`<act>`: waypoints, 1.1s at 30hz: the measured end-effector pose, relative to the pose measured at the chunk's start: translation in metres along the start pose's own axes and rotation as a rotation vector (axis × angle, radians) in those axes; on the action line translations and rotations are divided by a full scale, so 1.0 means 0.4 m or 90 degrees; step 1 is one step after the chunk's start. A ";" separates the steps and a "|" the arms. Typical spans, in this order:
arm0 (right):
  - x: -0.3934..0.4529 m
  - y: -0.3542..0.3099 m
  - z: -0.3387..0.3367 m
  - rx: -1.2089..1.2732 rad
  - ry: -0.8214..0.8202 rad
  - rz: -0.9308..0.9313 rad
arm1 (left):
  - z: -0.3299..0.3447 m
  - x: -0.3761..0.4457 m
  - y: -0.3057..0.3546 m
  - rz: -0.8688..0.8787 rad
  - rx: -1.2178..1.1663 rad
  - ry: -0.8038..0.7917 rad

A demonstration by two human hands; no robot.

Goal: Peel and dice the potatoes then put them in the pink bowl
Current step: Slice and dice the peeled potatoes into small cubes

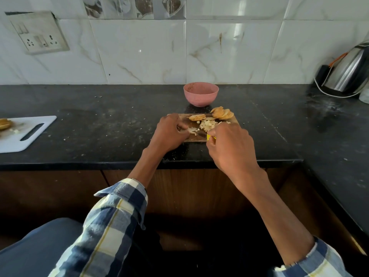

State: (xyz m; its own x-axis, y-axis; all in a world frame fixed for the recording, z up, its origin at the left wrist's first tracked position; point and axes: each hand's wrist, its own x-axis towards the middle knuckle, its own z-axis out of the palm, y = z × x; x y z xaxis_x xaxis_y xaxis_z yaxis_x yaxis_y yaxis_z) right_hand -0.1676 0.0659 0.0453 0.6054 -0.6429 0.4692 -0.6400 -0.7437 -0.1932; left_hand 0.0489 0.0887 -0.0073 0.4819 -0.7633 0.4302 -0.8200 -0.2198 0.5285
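A small wooden cutting board [194, 138] lies on the black counter in front of me. On it sit a pile of pale diced potato [207, 124] and two stacks of round potato slices [222, 113] at its far edge. My left hand [169, 132] is curled over pale potato pieces [192, 130] at the board's left side. My right hand [232, 145] grips a knife by its yellow handle [209, 137]; the blade is mostly hidden. The pink bowl [201, 93] stands just behind the board and looks empty.
A white plastic cutting board [30, 132] with potato bits lies at the far left. A steel electric kettle [347, 74] with its cord stands at the back right. The tiled wall carries a switch socket [40, 34]. The counter edge runs just below my wrists.
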 end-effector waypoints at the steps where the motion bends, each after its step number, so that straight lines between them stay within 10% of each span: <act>1: -0.001 0.001 -0.001 0.004 -0.002 0.001 | 0.000 -0.001 0.001 -0.003 -0.003 0.003; 33: -0.085 -0.001 0.057 0.044 0.029 -0.017 | 0.006 -0.039 0.003 -0.024 -0.100 0.089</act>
State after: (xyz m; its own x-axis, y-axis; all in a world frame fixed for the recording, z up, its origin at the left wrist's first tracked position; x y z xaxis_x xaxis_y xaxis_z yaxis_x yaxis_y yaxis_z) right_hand -0.1772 0.0841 0.0097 0.5981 -0.6152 0.5136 -0.5888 -0.7721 -0.2392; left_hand 0.0395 0.0987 -0.0152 0.5591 -0.6619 0.4993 -0.7472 -0.1413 0.6494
